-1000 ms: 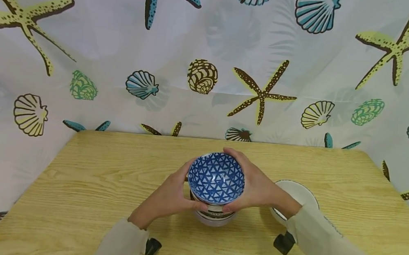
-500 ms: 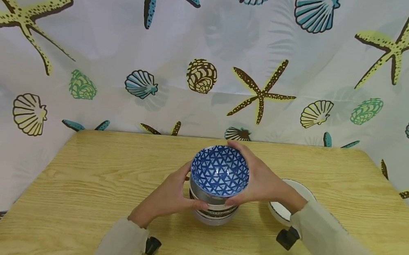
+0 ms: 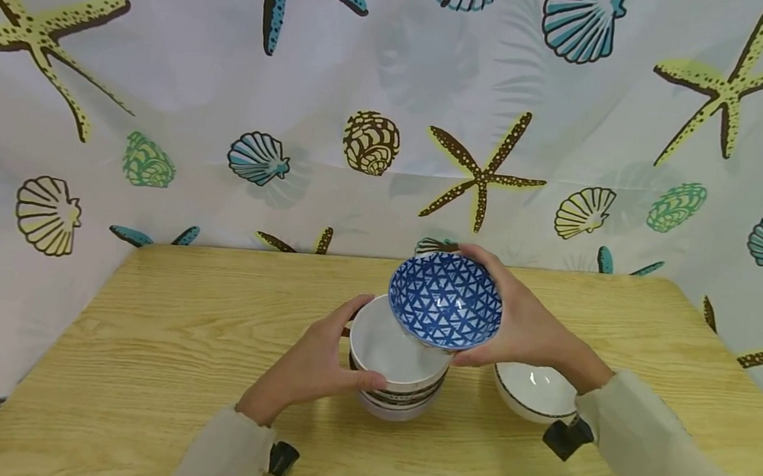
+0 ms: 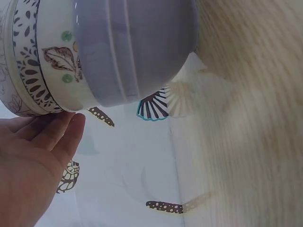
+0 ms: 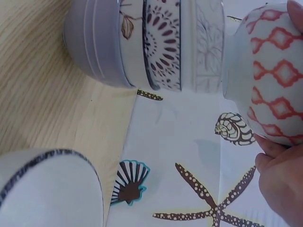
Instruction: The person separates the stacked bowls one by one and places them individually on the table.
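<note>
My right hand grips a bowl by its side, tilted so that its blue triangle-patterned inside shows. Its outside, seen in the right wrist view, is white with red diamonds. It overlaps the back right of a stack of bowls in the head view. Around that stack's upper part my left hand holds on, thumb at the front and fingers behind. The top bowl of the stack is white inside. Lower down, the left wrist view shows a leaf-decorated bowl and a greyish-purple bowl at the bottom.
A white bowl with a dark rim stands on the wooden table right of the stack, partly under my right forearm. Behind the table hangs a cloth printed with shells and starfish.
My right hand has lifted the blue-patterned bowl off the stack, up and to the right, exposing the white bowl beneath. My left hand stays at the stack.
</note>
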`<control>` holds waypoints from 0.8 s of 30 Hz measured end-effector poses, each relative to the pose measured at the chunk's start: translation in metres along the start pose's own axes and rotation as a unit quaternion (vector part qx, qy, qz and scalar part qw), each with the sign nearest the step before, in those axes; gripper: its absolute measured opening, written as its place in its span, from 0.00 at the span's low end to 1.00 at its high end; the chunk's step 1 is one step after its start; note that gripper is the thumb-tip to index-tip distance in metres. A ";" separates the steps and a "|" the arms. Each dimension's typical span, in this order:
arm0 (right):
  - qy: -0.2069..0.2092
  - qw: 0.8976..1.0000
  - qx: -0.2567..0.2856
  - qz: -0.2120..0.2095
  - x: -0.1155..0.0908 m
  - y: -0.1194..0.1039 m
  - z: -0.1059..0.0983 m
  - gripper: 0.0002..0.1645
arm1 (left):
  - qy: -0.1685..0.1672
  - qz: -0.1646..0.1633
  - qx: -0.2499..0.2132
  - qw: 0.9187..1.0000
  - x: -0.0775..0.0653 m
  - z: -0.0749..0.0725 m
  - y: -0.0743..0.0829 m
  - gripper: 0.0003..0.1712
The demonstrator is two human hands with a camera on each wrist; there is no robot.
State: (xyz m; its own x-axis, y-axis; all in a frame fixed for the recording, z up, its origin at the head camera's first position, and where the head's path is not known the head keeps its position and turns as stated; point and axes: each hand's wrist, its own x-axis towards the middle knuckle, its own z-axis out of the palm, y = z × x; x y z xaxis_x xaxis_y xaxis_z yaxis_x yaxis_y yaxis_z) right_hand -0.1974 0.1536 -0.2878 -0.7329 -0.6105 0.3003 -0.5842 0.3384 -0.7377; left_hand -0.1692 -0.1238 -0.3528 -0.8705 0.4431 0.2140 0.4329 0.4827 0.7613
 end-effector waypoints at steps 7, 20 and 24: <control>0.021 0.999 -0.039 0.020 -0.013 0.003 -0.019 0.72 | 0.002 0.001 0.007 1.000 0.000 0.000 0.001 0.59; 0.069 0.991 -0.086 0.081 -0.057 0.018 -0.056 0.71 | 0.008 0.003 0.013 1.000 -0.001 0.001 0.000 0.60; 0.079 0.987 -0.095 0.103 -0.071 0.025 -0.064 0.71 | 0.006 0.005 0.015 1.000 -0.001 0.001 -0.001 0.61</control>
State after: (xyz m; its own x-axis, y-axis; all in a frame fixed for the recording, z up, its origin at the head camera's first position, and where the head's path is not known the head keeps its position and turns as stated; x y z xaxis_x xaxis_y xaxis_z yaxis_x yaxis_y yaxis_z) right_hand -0.1828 0.2513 -0.2890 -0.8793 -0.4002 0.2583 -0.4615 0.5813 -0.6701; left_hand -0.1685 -0.1235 -0.3545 -0.8689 0.4386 0.2295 0.4482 0.5003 0.7408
